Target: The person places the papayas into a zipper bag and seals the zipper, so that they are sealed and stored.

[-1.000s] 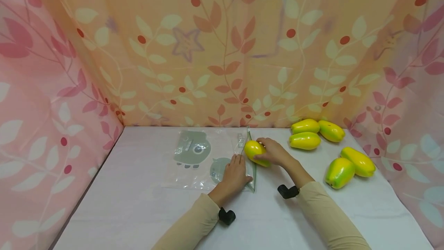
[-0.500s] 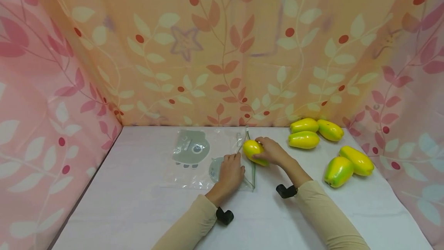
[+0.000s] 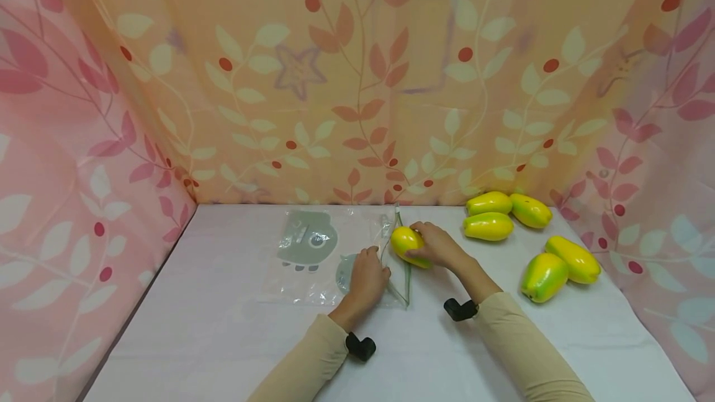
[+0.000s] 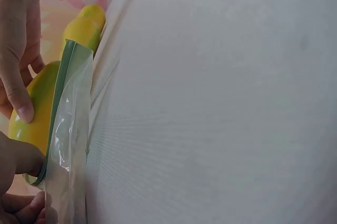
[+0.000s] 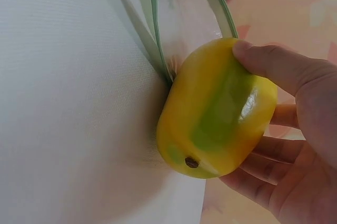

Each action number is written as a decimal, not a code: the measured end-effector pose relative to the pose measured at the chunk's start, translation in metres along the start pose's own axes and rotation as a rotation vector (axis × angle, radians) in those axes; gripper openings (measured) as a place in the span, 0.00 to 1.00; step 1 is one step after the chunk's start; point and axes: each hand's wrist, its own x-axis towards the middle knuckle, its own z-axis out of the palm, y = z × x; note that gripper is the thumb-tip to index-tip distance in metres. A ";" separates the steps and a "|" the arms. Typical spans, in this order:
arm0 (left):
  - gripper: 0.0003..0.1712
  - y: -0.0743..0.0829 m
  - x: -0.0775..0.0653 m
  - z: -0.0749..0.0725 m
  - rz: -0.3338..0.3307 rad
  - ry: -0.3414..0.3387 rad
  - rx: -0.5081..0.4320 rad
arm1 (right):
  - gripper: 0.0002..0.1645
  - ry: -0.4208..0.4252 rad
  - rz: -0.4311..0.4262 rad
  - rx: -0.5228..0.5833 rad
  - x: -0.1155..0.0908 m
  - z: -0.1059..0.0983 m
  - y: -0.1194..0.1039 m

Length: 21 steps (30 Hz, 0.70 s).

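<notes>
A clear zip bag [image 3: 313, 278] with a grey-green cartoon print and a green-edged mouth lies on the table. My left hand [image 3: 367, 279] pinches the upper lip of its mouth, the thumb on the inner side in the left wrist view. The lips are spread apart, the opening facing right. In my right hand [image 3: 438, 245] is a yellow-green papaya [image 5: 216, 113], gripped between thumb and fingers, its far end at the bag's mouth [image 5: 158, 29]. How far the fruit reaches inside cannot be told.
Three papayas [image 3: 488, 227] lie grouped at the back right of the white-covered table [image 3: 223, 352]. Two more papayas [image 3: 546, 278] touch each other nearer the right edge. Patterned curtains [image 3: 357, 79] stand along the back and both sides.
My left hand has shifted slightly left and lifted the bag's upper lip, so the mouth gapes wider. The papaya in my right hand stays nearly in place beside the opening.
</notes>
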 end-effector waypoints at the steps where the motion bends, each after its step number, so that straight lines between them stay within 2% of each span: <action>1: 0.25 -0.001 0.000 0.000 -0.005 -0.001 -0.012 | 0.41 0.001 0.000 -0.001 0.000 0.000 0.000; 7: 0.14 -0.002 0.001 -0.005 -0.022 -0.009 -0.103 | 0.41 0.005 0.001 -0.005 0.000 0.000 -0.002; 14: 0.13 -0.003 0.000 -0.009 0.005 -0.005 -0.112 | 0.40 0.018 -0.001 -0.003 -0.002 0.000 -0.002; 21: 0.12 -0.003 0.000 -0.010 -0.025 -0.025 -0.148 | 0.41 0.022 0.006 0.004 -0.002 0.000 -0.001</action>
